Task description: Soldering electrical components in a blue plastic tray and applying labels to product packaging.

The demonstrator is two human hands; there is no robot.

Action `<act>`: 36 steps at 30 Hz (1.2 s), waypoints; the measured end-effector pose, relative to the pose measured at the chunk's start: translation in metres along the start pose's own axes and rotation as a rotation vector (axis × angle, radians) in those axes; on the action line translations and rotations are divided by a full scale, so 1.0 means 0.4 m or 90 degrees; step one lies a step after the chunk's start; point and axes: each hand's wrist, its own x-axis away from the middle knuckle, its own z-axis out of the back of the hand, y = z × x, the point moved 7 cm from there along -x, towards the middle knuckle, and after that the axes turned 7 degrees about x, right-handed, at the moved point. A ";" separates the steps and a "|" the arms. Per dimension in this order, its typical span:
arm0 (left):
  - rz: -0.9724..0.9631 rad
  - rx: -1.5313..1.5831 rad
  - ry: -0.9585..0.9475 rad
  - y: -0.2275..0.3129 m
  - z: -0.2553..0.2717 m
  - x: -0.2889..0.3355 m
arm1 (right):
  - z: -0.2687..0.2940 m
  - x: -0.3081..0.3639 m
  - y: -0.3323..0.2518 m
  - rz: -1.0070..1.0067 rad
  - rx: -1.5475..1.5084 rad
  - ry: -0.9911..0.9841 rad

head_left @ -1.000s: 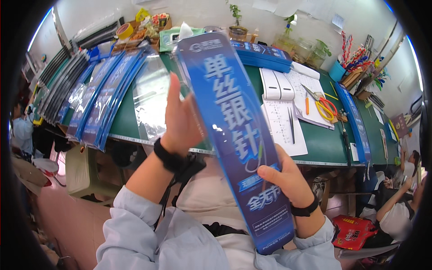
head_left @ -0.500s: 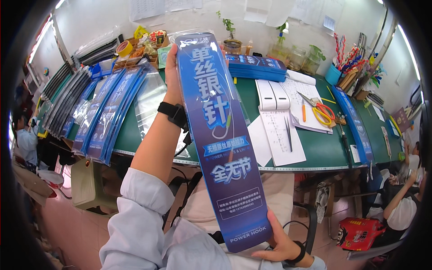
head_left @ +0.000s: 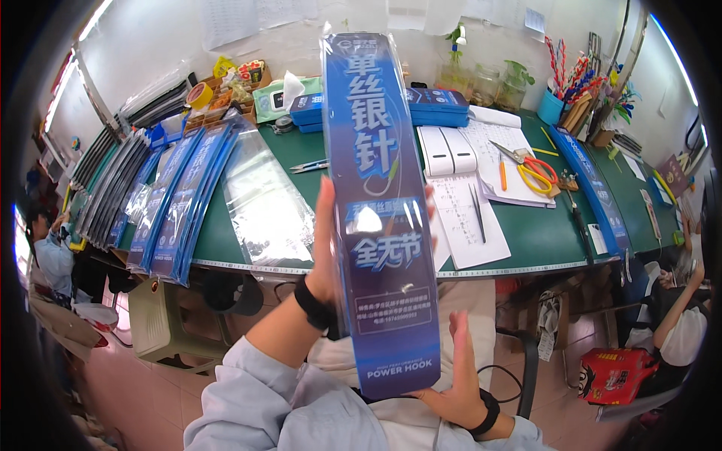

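Observation:
A long blue and purple flat box in a clear plastic sleeve stands nearly upright in front of me. My left hand is closed around its middle, the thumb along the left edge and fingertips showing at the right edge. At the lower right corner is my right hand, its fingers stretched upward beside the box and its thumb near the bottom edge. Beyond the box, an empty clear plastic sleeve lies flat on the green table.
Sleeved blue boxes lie at the left, beside a row of dark packs. Blue boxes are stacked at the back. Tweezers lie on a notepad, with scissors nearby. A stool stands below.
My left hand has shifted from the box's upper edge down to its middle. The box has turned more upright, and my right hand's fingers have come off its lower right edge.

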 end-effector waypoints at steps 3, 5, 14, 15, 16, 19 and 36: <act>0.061 0.083 0.055 -0.092 0.043 0.072 | -0.006 -0.014 0.012 -0.032 -0.011 0.005; 0.086 0.067 0.065 -0.142 0.070 0.105 | -0.011 -0.020 0.018 -0.054 -0.017 0.004; 0.118 0.093 0.147 -0.184 0.194 0.146 | -0.044 -0.033 0.054 -0.140 -0.072 -0.093; 0.119 0.096 0.152 -0.180 0.204 0.147 | -0.046 -0.037 0.065 -0.140 -0.053 -0.090; 0.152 0.053 0.164 -0.182 0.217 0.151 | -0.049 -0.041 0.078 -0.141 -0.034 -0.088; 0.201 -0.088 0.227 -0.183 0.252 0.174 | -0.056 -0.068 0.146 -0.182 0.040 -0.058; 0.363 -0.557 0.381 -0.070 0.243 0.355 | -0.111 -0.109 0.040 0.073 0.127 -0.114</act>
